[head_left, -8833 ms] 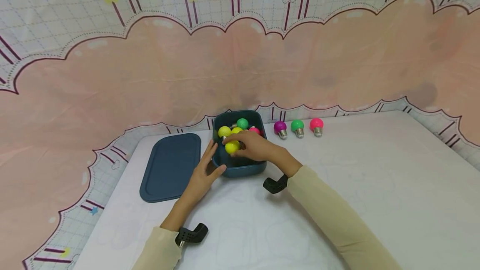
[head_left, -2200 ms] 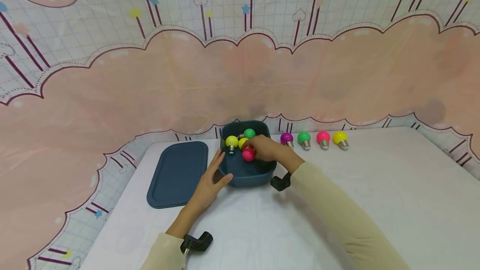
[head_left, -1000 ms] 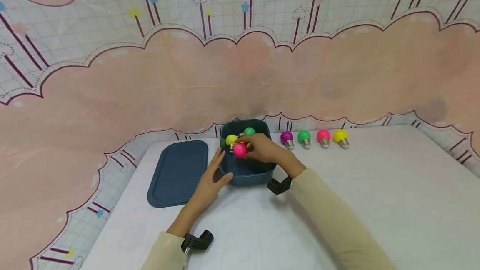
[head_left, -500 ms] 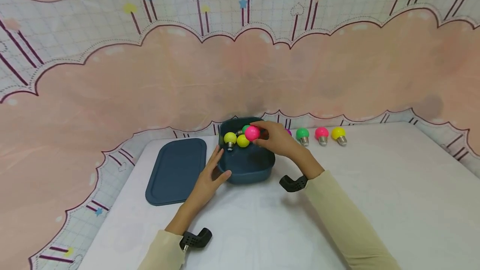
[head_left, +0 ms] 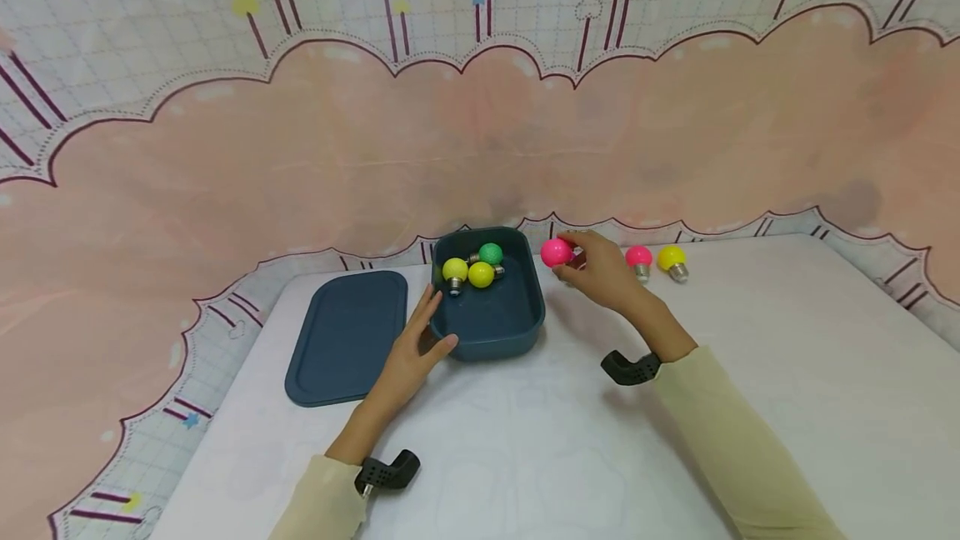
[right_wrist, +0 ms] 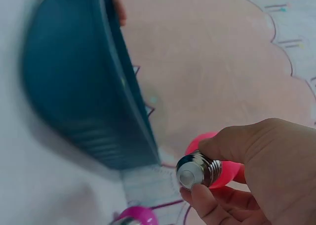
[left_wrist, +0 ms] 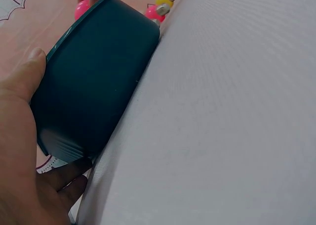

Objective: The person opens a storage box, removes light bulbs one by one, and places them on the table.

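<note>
Between the thumb and fingers of my right hand (head_left: pixel 606 275) is a pink light bulb (head_left: pixel 556 252), held up just right of the dark blue bin (head_left: pixel 497 347). Its metal screw base (right_wrist: pixel 199 170) shows in the right wrist view. My left hand (head_left: pixel 405 357) rests against the bin's left front corner, fingers spread and fairly straight. Inside the bin lie a green bulb (head_left: pixel 491 254) and two yellow bulbs, one upright-looking at the left (head_left: pixel 454 270) and one beside it (head_left: pixel 482 275). Another pink bulb (head_left: pixel 639 257) and a yellow bulb (head_left: pixel 672 258) lie right of my right hand.
A dark blue lid (head_left: pixel 347 338) lies flat on the white table (head_left: pixel 525 457), left of the bin. A purple bulb (right_wrist: pixel 143 215) shows at the bottom of the right wrist view. A patterned cloth (head_left: pixel 465 132) hangs behind the table.
My right hand has taken the pink bulb out of the bin and carried it right, over the table; it now covers the purple and green bulbs. The left hand stays at the bin. Earlier, a yellow bulb joined the row.
</note>
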Demonstrator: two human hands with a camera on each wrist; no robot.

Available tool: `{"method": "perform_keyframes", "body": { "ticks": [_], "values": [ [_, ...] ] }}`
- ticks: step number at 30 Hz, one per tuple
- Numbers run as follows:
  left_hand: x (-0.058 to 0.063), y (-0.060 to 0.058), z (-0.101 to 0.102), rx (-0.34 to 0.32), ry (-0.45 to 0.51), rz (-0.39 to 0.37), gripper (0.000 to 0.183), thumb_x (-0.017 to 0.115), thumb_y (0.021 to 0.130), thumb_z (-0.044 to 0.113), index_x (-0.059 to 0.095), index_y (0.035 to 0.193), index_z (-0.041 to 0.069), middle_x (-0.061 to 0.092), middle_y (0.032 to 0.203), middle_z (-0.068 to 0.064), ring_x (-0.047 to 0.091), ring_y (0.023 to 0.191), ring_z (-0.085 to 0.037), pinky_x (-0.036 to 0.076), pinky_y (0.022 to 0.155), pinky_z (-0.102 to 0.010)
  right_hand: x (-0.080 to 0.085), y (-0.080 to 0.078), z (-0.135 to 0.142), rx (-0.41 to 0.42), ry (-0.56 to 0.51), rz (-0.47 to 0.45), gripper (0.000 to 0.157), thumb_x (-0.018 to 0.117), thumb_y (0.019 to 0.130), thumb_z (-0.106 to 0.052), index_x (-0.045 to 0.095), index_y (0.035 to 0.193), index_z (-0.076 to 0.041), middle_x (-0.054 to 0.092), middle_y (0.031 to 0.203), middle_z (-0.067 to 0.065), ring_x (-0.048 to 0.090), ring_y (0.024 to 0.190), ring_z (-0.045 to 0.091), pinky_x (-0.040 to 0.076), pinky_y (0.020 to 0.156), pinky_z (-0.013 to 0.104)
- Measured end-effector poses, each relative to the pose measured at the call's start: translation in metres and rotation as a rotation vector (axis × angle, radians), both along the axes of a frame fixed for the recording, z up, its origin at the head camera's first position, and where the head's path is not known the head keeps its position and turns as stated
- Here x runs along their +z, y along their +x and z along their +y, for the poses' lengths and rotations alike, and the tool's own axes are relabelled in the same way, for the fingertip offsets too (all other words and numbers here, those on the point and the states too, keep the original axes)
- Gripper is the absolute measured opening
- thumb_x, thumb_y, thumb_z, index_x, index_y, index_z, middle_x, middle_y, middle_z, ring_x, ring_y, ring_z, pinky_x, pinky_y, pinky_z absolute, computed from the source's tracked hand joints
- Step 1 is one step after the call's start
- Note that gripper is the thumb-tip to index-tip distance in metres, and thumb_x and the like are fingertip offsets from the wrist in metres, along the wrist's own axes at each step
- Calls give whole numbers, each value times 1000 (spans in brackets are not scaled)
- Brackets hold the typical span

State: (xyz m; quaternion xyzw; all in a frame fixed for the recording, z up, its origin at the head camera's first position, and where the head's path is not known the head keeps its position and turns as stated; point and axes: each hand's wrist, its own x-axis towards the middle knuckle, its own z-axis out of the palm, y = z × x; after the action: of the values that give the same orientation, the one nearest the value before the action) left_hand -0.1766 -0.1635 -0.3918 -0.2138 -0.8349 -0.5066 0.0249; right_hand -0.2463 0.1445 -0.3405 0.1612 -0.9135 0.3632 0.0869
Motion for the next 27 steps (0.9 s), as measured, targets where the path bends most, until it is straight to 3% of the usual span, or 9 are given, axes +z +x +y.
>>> {"method": "perform_keyframes", "body": {
  "ticks": [10, 16, 27],
  "values": [
    [4, 3, -1, 13, -4, -3, 68, 59, 96, 15, 21, 153, 10, 5, 159, -4, 10, 144, -27, 22, 111, -50, -32, 8, 19, -22, -19, -53, 55, 73, 84, -13, 50, 130, 5, 58, 117, 20, 58, 90, 30, 55, 72, 37],
    [2, 3, 0, 9, -6, -8, 69, 59, 96, 16, 21, 153, 10, 5, 159, -5, 9, 144, -27, 22, 111, -49, -53, 14, 24, -59, -10, -142, 49, 71, 85, -13, 51, 126, 7, 60, 110, 21, 58, 94, 33, 55, 75, 39],
    [1, 1, -1, -2, -3, 8, 68, 58, 96, 15, 20, 153, 10, 5, 160, -10, 11, 143, -28, 24, 110, -49, -63, 13, 17, -132, -17, -157, 49, 72, 84, -15, 53, 122, 9, 61, 105, 24, 56, 90, 33, 54, 71, 37]
  ]
}}
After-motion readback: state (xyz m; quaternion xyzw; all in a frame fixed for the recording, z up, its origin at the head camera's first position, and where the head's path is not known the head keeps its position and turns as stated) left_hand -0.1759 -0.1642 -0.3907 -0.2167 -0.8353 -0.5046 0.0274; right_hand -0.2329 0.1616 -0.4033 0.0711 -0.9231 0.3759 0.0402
